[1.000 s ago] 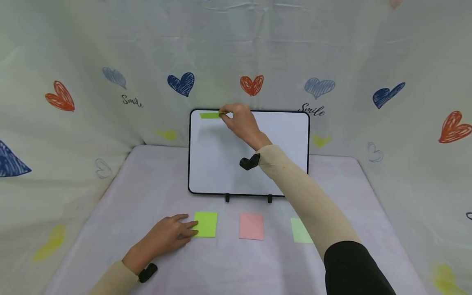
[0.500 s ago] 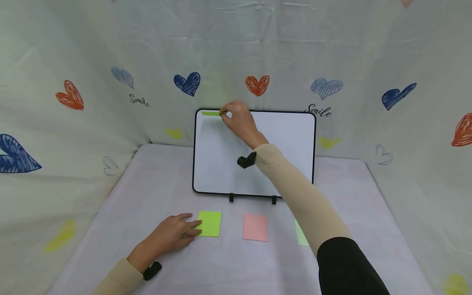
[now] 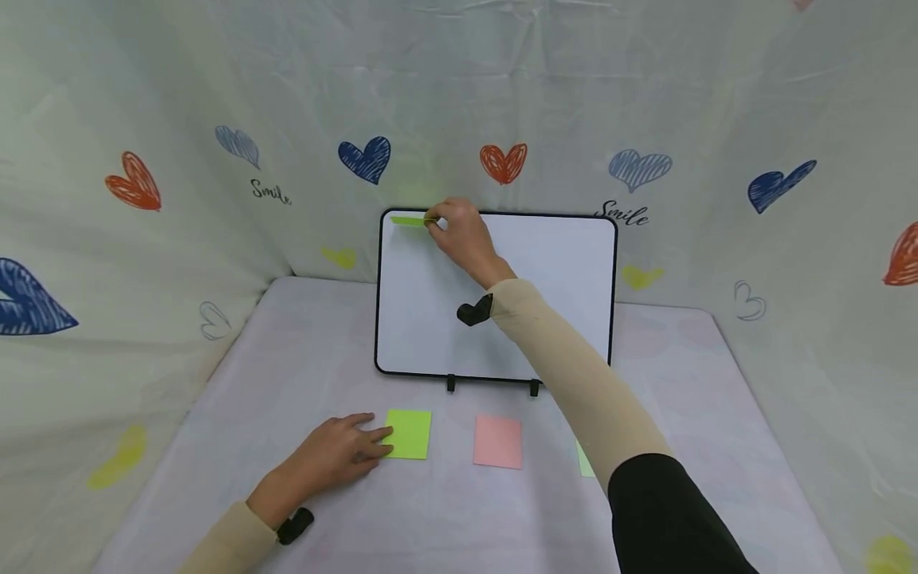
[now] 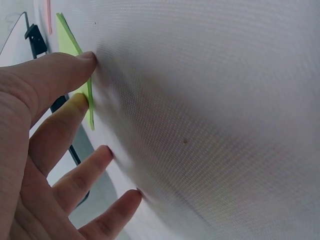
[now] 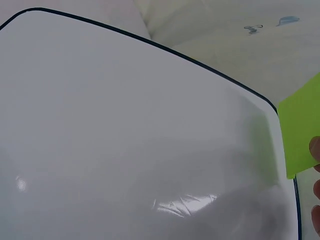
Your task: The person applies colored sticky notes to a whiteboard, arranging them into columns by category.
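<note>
My right hand (image 3: 462, 243) pinches a yellow-green sticky note (image 3: 406, 221) by its right side, at the upper left corner of the whiteboard (image 3: 430, 303). In the right wrist view that sticky note (image 5: 296, 132) stands over the board's dark edge, and its green reflection shows on the glossy surface. Whether the paper touches the board, I cannot tell. Down on the table, my left hand (image 3: 330, 454) rests with spread fingers at the left edge of a yellow-green sticky note pad (image 3: 411, 434). The left wrist view has the thumb and one finger touching the pad (image 4: 67, 39).
A pink sticky note pad (image 3: 498, 442) lies right of the yellow-green one. Farther right, a pale green pad (image 3: 584, 462) is partly hidden by the right sleeve. Two black feet (image 3: 450, 383) hold the board upright. Behind it hangs a curtain (image 3: 445, 80) printed with hearts.
The head view has shifted slightly, so everything sits a bit farther right. The held sticky note looks narrower, tilted near the board's top edge. The left hand stays at the pad.
</note>
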The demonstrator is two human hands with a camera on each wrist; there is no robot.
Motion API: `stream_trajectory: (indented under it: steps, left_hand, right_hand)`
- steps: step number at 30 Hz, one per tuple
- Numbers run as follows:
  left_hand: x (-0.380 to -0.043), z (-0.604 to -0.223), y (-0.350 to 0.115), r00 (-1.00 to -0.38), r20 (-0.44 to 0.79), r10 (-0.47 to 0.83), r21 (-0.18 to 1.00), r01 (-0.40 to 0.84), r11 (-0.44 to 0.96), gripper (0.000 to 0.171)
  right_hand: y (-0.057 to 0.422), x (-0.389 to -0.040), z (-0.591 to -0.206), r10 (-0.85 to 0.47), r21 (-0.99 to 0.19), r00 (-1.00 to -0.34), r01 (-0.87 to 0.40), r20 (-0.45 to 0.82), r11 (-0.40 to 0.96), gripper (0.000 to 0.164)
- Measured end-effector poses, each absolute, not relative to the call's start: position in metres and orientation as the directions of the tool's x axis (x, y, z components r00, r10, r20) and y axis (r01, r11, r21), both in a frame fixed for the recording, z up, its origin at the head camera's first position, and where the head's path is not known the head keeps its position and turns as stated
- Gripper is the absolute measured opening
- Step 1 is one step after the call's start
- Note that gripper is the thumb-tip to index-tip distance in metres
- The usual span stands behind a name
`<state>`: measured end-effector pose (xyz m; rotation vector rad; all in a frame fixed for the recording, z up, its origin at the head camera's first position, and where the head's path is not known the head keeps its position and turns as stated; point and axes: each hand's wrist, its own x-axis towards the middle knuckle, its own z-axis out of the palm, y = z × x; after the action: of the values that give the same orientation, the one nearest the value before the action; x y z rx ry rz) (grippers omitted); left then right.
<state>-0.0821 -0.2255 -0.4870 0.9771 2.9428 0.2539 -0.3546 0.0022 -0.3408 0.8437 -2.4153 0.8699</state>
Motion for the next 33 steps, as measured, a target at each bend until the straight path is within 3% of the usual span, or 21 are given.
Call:
stream_trajectory:
  steps: [33]
  left_hand:
    - [-0.079,-0.489,-0.225,-0.830,-0.016,0.558,0.213,0.542,0.813,0.028]
  right_hand:
    - [0.001,-0.355,-0.366,-0.496,-0.330,-0.693,-0.702,0.524,0.631,0.015]
